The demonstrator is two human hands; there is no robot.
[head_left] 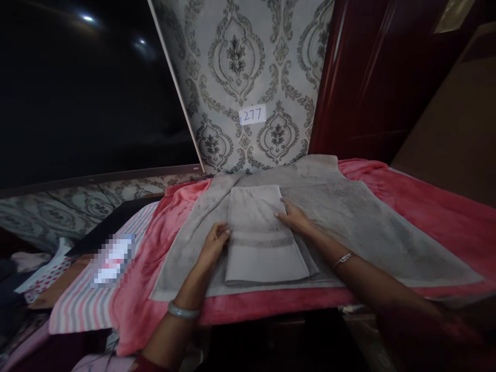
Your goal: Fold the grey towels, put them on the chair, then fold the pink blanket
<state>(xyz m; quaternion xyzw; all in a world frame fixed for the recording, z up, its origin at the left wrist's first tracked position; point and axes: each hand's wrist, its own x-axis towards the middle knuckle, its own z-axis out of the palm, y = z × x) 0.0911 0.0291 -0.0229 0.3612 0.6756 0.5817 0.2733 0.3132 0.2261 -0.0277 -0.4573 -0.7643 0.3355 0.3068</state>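
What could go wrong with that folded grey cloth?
The folded cloth has layers poking out at its near right corner, so it might end up crooked. The bigger grey cloth underneath has creases and could bunch up if dragged. The bracelet behind the right hand might snag the fabric.

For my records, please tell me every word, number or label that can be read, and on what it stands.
"277": handwritten on the white paper on the patterned wall.
Small mark on the television: too small to read.
Pixelated item on the striped cloth: too blurred.
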